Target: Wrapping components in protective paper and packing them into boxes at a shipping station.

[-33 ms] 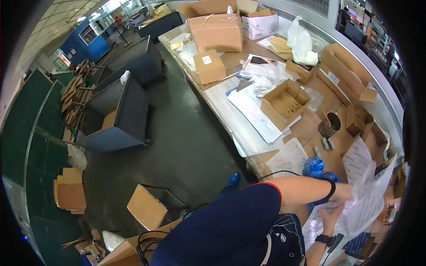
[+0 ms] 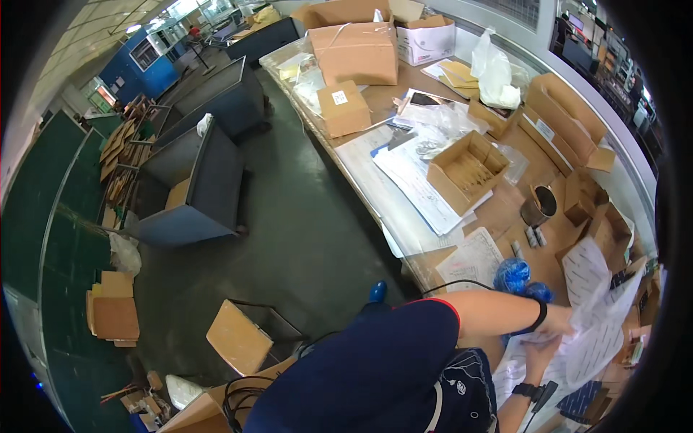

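At the right side of the table I hold a crumpled, thin white sheet with rows of small dark print. My left hand, below a black wristband, has its fingers closed on the sheet's near edge. Just under it, my right hand, wearing a dark watch, grips the same sheet from below. The two hands are close together, and some fingertips are hidden by the sheet. Beside my left forearm lie blue plastic-wrapped balls, partly covered by the arm.
Past the hands stand an open cardboard box, a dark cup, small grey cylinders and papers. Larger cartons sit at the table's far end. Left on the floor are grey bins and a stool.
The hands stay together on the sheet. Its upper part has shifted and folded slightly, and the whole view has moved a little.
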`<state>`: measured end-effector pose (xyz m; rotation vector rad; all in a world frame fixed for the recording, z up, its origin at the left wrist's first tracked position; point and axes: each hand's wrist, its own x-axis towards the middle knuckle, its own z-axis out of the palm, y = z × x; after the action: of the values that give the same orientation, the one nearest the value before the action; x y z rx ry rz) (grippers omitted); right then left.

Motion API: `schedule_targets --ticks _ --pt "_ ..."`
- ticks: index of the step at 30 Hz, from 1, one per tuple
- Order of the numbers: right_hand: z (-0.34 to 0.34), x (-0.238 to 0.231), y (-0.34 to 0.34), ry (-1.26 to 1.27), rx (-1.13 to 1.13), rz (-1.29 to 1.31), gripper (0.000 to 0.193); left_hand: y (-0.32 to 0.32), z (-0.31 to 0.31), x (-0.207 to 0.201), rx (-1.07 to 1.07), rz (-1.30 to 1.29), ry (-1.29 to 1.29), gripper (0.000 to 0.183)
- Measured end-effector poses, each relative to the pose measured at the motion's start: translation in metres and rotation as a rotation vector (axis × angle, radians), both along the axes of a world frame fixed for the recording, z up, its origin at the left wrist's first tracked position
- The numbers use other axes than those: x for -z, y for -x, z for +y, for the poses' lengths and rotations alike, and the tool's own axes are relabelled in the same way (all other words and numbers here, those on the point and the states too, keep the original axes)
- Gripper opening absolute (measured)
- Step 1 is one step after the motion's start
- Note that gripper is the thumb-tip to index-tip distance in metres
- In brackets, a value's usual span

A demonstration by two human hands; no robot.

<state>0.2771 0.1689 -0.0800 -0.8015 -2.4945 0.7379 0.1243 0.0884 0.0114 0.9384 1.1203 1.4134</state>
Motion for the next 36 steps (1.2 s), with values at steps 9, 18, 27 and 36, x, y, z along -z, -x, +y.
schedule_targets --ticks 9,18,27,36 --pt "0.112 0.041 -0.017 0.266 0.242 -0.029 0.065 0.032 -0.095 -0.011 0.039 0.207 -0.037 0.079" --pt "0.107 0.052 -0.054 0.265 0.213 -0.397 0.057 0.124 -0.249 -0.002 0.141 0.167 -0.017 0.075" --pt "-0.003 0.012 -0.001 0.397 0.466 -0.191 0.067 0.166 -0.384 0.017 -0.269 -0.307 0.162 0.047" --pt "-0.041 -0.049 0.003 0.520 0.266 -0.220 0.057 0.183 -0.453 0.028 -0.531 -0.419 0.254 0.043"
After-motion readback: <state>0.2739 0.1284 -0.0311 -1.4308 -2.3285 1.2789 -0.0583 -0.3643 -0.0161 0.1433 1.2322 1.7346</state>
